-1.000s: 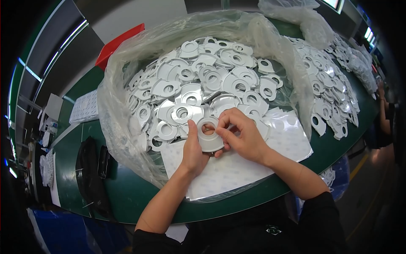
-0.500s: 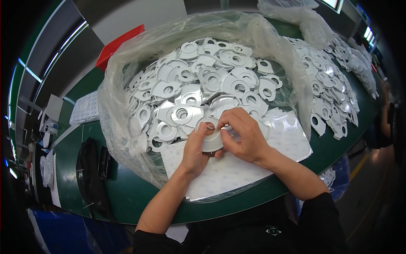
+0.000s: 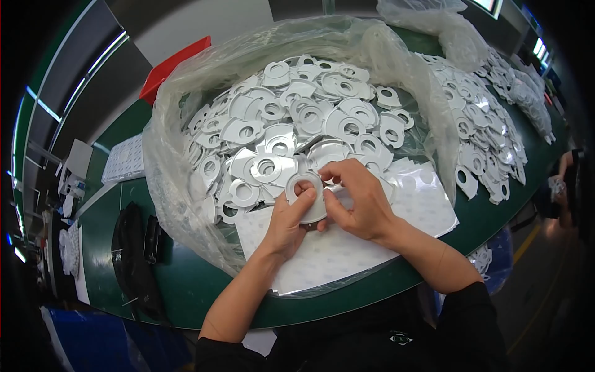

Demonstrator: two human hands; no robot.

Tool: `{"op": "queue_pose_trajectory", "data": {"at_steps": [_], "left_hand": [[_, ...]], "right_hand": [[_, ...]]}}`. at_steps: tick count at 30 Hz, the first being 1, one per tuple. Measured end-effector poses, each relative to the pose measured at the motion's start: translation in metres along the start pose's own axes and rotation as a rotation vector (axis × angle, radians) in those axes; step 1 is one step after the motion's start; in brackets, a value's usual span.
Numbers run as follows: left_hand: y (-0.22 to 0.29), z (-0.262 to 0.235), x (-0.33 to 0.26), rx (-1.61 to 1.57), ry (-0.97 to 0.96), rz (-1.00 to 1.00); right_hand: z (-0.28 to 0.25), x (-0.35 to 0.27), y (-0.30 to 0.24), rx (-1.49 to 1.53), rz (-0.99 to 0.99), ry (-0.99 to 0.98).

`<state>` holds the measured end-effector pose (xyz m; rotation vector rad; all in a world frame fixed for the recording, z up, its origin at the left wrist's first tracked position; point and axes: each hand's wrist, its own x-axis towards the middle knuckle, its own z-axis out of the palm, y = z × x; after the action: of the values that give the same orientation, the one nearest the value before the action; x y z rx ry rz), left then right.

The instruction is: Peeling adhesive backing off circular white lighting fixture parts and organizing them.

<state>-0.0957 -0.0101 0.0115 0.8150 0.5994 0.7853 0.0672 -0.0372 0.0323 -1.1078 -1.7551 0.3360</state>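
Observation:
A flat white plastic part (image 3: 313,211) with a large round hole is held tilted in front of the pile. My left hand (image 3: 288,224) is closed on it, thumb across the front face and a fingertip showing through the hole. Along its right edge, my right hand (image 3: 359,201) has its fingers bent, with the thumb tip against the rim; the inner fingertips are partly hidden. Directly beyond lies a heap of similar white parts (image 3: 248,131) inside an open clear plastic bag (image 3: 167,155). White sheets (image 3: 347,254) lie under my hands.
More white parts (image 3: 477,118) are heaped on the right of the green table (image 3: 99,248). A red bin (image 3: 176,68) stands at the back left. Left of the bag are a black pouch (image 3: 130,260) and a stack of white sheets (image 3: 124,158). Another person's arm (image 3: 564,167) shows far right.
My left thumb has moved up across the part's face, and the part has turned slightly. My right fingertips have drawn back from the hole to the part's right edge.

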Motion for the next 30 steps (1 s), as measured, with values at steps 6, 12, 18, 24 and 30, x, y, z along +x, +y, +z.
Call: {"op": "queue_pose_trajectory", "data": {"at_steps": [6,12,18,24,30], "left_hand": [[0.004,0.006,-0.004,0.125,0.005,-0.033],[0.001,0.006,-0.001,0.234,-0.074,-0.022],[0.000,0.005,0.002,0.296,-0.171,-0.038],[-0.003,0.001,-0.002,0.187,-0.166,-0.144],[0.004,0.009,-0.001,0.324,-0.176,-0.153]], "right_hand": [[-0.005,0.004,-0.003,0.584,0.569,-0.120],[-0.003,0.003,0.004,0.512,0.556,-0.059],[-0.004,0.002,0.008,0.335,0.583,-0.066],[-0.009,0.006,-0.003,-0.053,0.519,-0.075],[-0.005,0.003,-0.006,-0.391,0.304,-0.043]]}}
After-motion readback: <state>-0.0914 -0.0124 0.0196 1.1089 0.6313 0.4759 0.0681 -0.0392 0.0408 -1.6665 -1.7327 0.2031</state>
